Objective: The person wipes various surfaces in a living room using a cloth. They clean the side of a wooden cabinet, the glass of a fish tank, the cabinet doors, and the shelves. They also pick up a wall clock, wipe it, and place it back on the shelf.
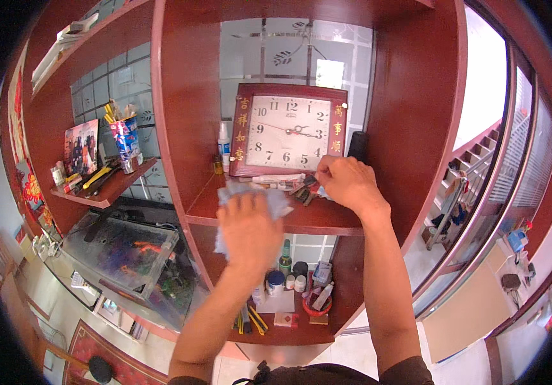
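Note:
My left hand, slightly blurred, grips a light blue cloth over the front left of a reddish-brown wooden shelf. My right hand is at the lower right of a square wall clock with a wooden frame; its fingers are curled beside a small dark object, and whether they hold it cannot be told. White tubes and dark small items lie in front of the clock. A spray bottle stands left of the clock, a black cylinder right of it.
Below are jars, a green bottle, a red basket and yellow-black cutters. At left, a small shelf bears a cup of pens and a photo, above a fish tank. Upright shelf panels flank both arms.

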`<state>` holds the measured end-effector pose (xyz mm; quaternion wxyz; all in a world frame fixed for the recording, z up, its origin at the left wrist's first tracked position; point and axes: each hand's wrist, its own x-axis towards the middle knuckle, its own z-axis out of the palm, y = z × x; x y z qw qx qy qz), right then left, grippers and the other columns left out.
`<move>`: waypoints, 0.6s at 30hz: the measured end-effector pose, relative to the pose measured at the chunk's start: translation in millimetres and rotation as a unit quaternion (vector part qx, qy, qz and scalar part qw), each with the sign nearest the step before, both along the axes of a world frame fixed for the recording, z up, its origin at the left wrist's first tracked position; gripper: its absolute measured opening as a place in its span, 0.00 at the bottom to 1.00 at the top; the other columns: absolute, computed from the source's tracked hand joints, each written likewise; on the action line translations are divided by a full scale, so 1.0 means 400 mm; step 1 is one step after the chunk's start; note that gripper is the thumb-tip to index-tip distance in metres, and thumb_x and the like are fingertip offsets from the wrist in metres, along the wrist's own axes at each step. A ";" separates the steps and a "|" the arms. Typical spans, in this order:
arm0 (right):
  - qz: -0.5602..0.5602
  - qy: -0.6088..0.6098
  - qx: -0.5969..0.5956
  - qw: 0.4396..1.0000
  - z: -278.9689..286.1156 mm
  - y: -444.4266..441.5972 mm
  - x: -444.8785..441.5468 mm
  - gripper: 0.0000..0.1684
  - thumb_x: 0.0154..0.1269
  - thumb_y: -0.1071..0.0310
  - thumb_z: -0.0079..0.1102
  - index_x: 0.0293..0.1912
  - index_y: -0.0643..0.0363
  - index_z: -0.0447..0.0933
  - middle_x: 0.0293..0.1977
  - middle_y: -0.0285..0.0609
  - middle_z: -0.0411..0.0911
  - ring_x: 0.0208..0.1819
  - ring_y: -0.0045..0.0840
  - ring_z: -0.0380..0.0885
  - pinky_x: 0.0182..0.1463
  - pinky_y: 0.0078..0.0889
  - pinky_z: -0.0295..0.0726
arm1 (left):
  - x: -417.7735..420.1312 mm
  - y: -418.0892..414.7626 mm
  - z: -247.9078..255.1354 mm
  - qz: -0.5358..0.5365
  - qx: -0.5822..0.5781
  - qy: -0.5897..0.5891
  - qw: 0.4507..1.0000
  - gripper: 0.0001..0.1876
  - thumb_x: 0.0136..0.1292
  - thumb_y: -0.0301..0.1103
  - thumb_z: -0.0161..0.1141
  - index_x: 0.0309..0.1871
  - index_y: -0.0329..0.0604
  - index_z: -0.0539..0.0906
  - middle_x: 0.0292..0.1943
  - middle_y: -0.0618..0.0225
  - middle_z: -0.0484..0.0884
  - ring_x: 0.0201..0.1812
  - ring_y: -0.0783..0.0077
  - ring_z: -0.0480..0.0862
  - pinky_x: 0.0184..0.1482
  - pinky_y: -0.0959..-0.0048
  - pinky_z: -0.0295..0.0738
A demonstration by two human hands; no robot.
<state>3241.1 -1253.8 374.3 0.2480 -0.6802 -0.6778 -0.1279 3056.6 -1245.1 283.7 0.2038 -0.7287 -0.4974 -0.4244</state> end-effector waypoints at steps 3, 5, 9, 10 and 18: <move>-0.039 0.039 0.101 0.993 0.013 0.044 0.001 0.16 0.65 0.62 0.54 0.49 0.59 0.77 0.42 0.54 0.82 0.47 0.48 0.80 0.53 0.47 0.76 | 0.010 0.013 0.014 -0.047 -0.039 -0.042 0.997 0.23 0.54 0.36 0.64 0.52 0.35 0.77 0.48 0.53 0.79 0.53 0.51 0.75 0.56 0.53 0.65; -0.050 0.074 0.266 0.960 -0.001 0.100 0.038 0.20 0.65 0.63 0.54 0.54 0.62 0.73 0.46 0.57 0.80 0.49 0.50 0.79 0.55 0.48 0.75 | -0.023 0.037 0.010 -0.087 -0.011 -0.130 0.988 0.20 0.55 0.32 0.63 0.50 0.34 0.77 0.46 0.52 0.79 0.52 0.50 0.75 0.54 0.54 0.66; -0.043 0.280 0.205 0.937 0.009 0.217 0.102 0.28 0.63 0.62 0.58 0.58 0.67 0.64 0.50 0.61 0.78 0.52 0.53 0.77 0.58 0.47 0.75 | -0.051 0.029 -0.012 -0.132 0.024 -0.221 0.966 0.15 0.57 0.26 0.59 0.48 0.32 0.76 0.44 0.45 0.77 0.49 0.44 0.74 0.51 0.53 0.67; -0.046 0.314 0.186 0.930 0.019 0.251 0.112 0.31 0.61 0.57 0.62 0.57 0.68 0.67 0.49 0.60 0.79 0.52 0.52 0.78 0.58 0.45 0.75 | -0.058 0.028 -0.024 -0.129 0.009 -0.234 0.964 0.16 0.57 0.26 0.58 0.50 0.31 0.75 0.44 0.43 0.77 0.49 0.43 0.74 0.51 0.53 0.66; 0.002 0.417 0.241 0.876 0.033 0.340 0.165 0.18 0.53 0.68 0.71 0.40 0.66 0.75 0.34 0.46 0.81 0.34 0.28 0.79 0.41 0.31 0.77 | -0.066 -0.011 -0.062 -0.188 0.066 -0.264 0.944 0.20 0.55 0.21 0.57 0.53 0.31 0.75 0.49 0.42 0.77 0.52 0.41 0.75 0.56 0.54 0.67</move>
